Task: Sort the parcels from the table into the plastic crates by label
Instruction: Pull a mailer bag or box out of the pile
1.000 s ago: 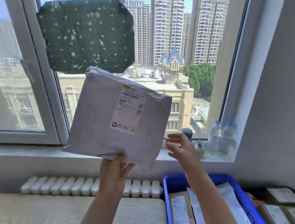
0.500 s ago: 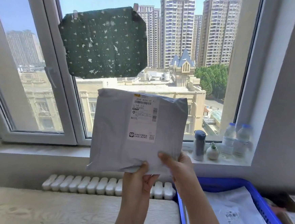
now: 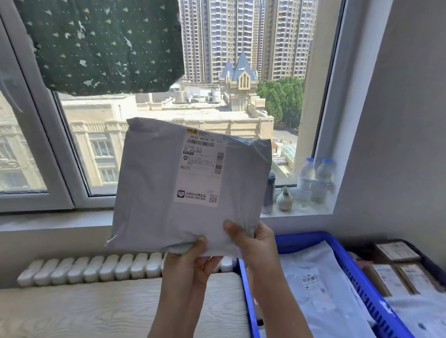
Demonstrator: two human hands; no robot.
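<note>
Currently the grey parcel (image 3: pixel 188 187) is held upright in mid-air in front of the window. Its white label (image 3: pixel 199 167) faces the camera, and "N035" is legible on it.

The left hand (image 3: pixel 190 262) grips the parcel's lower edge at 6 o'clock, with the thumb on the front face and the fingers behind. The right hand (image 3: pixel 256 246) pinches the lower corner at 5 o'clock, with the thumb pressed on the front.

The blue crate (image 3: pixel 302 236) lies lower, at 4 o'clock from the parcel, and contains white parcels (image 3: pixel 314 288). A dark crate (image 3: pixel 443 276) at 3 o'clock from the blue crate holds brown boxes (image 3: pixel 396 252). The pale worktop (image 3: pixel 85 310) lies at 7 o'clock from the parcel.
</note>
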